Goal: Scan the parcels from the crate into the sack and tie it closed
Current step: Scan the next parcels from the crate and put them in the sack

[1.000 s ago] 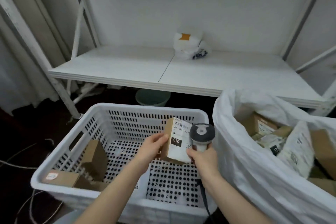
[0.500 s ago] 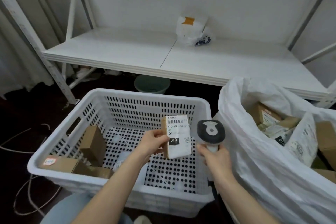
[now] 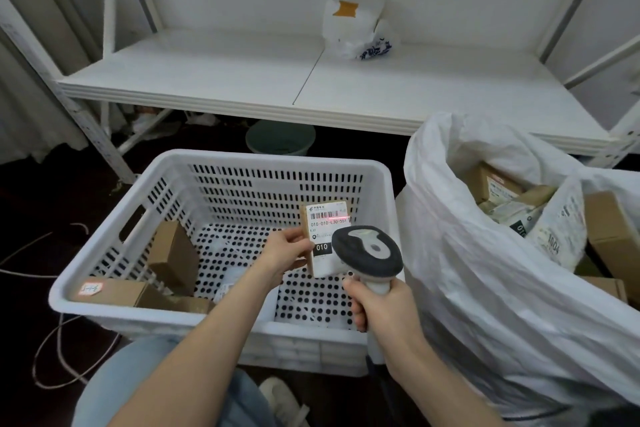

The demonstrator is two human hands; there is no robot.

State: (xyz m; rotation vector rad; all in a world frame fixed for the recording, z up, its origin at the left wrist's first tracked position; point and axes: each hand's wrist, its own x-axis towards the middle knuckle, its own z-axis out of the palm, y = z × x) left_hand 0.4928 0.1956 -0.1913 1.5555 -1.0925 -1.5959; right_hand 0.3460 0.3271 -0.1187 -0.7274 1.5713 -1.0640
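Observation:
My left hand [image 3: 282,255] pinches a small cardboard parcel [image 3: 323,236] upright over the white perforated crate [image 3: 221,319], its label facing me. A red scan line lies across the barcode. My right hand [image 3: 382,307] grips the handle of a grey barcode scanner [image 3: 369,255], whose head points at the label from just below and to the right. A few brown boxes [image 3: 173,258] stay in the crate's left side. The open white sack [image 3: 491,274] stands to the right, holding several parcels [image 3: 540,218].
A white shelf [image 3: 242,80] runs behind the crate, with a white plastic bag [image 3: 356,31] on it. A green basin [image 3: 280,137] sits under the shelf. Cables [image 3: 52,350] trail on the dark floor at left. My knee [image 3: 138,388] is below the crate.
The scanner has moved closer to the parcel and a red scan line now shows on the barcode. My view has shifted nearer to the crate.

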